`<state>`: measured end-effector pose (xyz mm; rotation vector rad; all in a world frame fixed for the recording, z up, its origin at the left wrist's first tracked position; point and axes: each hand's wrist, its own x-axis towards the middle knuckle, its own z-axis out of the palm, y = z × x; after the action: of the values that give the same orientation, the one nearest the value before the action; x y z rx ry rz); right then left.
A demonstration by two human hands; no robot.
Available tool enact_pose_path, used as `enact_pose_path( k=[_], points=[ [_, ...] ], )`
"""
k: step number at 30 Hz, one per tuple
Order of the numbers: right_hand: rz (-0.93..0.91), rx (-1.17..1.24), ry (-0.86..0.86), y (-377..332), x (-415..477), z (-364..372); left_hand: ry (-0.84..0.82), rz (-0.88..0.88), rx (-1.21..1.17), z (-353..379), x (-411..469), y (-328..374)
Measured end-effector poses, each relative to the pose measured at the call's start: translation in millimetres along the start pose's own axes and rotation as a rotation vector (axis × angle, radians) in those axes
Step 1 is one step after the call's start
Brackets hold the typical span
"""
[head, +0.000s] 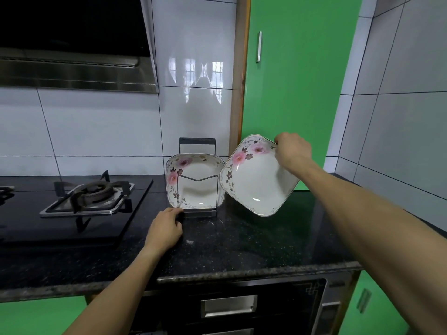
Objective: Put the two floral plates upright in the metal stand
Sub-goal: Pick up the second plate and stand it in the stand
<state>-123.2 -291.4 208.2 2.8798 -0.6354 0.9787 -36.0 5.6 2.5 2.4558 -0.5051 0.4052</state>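
Observation:
A dark metal stand [197, 143] sits on the black counter against the tiled wall. One square white floral plate [196, 187] stands upright in it, behind the front wire divider. My left hand [165, 228] grips the stand's front left base corner. My right hand [292, 149] holds the second floral plate [256, 180] by its top right corner. That plate hangs tilted in the air just right of the stand, its left edge close to the first plate.
A gas hob [92, 194] lies on the counter to the left, under a range hood [72, 68]. The black granite counter [266, 238] runs to a front edge below my arms. A green cabinet door [297, 93] rises behind the held plate. A built-in appliance [229, 308] sits below.

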Motion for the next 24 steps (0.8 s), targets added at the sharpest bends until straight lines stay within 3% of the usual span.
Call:
enact_pose_path(
  k=[24],
  points=[
    [-0.598, 0.017, 0.316, -69, -5, -38, -0.004, 0.006, -0.005, -1, -1, -2]
  ],
)
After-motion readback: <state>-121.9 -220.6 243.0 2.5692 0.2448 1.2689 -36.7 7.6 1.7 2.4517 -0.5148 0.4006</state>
